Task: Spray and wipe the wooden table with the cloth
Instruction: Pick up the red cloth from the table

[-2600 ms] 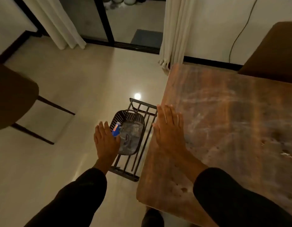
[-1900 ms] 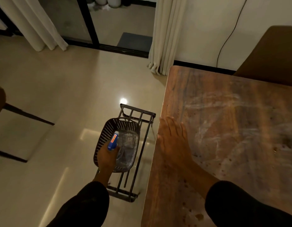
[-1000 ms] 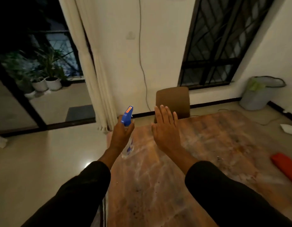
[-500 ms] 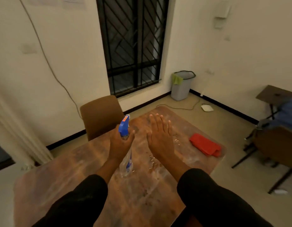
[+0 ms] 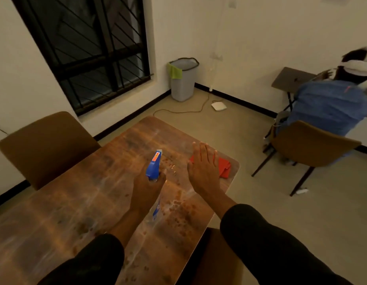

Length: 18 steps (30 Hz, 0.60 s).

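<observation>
Left hand [image 5: 146, 189] was wrapped around the neck of the clear plastic spray bottle with the blue trigger head [image 5: 154, 165], held upright above the worn, stained wooden table [image 5: 75, 202]. The nozzle pointed away from the person, toward the table's far corner. Bottle body hung below the fist, mostly hidden by it.

Right hand [image 5: 203, 169] was flat and empty, fingers straight and together, palm down over the far right part of the table. Whether it touched the wood could not be told.

Folded red cloth [image 5: 224, 168] lay on the table near the far right corner, just beyond and to the right of the right hand, partly covered by its fingers. The cloth's long side appeared to run roughly along the table's right edge.

Judgement: the right hand was much the nearer to the cloth, while the left was occupied. Brown crumbs or specks [image 5: 178, 210] lay between the two forearms, so spraying there looked the likely next step, with the cloth a short reach forward and right.
</observation>
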Tool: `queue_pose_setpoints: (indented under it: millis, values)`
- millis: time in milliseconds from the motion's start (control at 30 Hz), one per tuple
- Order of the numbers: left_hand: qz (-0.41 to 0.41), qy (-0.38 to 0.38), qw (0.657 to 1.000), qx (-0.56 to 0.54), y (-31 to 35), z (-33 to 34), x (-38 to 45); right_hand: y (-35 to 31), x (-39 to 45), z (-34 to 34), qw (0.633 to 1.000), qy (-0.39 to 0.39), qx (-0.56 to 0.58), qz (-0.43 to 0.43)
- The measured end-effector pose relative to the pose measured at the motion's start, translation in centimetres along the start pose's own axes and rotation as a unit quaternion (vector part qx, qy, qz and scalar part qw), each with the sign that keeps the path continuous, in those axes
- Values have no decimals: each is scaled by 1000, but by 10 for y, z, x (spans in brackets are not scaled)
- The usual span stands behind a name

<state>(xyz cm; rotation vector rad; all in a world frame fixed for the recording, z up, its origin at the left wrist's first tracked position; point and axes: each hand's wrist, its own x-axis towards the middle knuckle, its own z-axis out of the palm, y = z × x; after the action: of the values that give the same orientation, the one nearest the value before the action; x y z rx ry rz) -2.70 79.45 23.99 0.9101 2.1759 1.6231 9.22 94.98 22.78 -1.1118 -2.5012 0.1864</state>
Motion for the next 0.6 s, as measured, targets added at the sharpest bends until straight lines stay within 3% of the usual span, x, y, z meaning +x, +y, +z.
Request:
queue_pose_setpoints:
  millis: [267,467,600]
  values:
    - [-13,-26,999,18,-36,92,47,110,44,87,995,-84,-5,60]
    - [-15,-38,999,25,-64,122,76,169,77,151,972,-223,9,78]
    - [-30,-26,999,7,-81,122,86,186,94,179,959,-270,1,83]
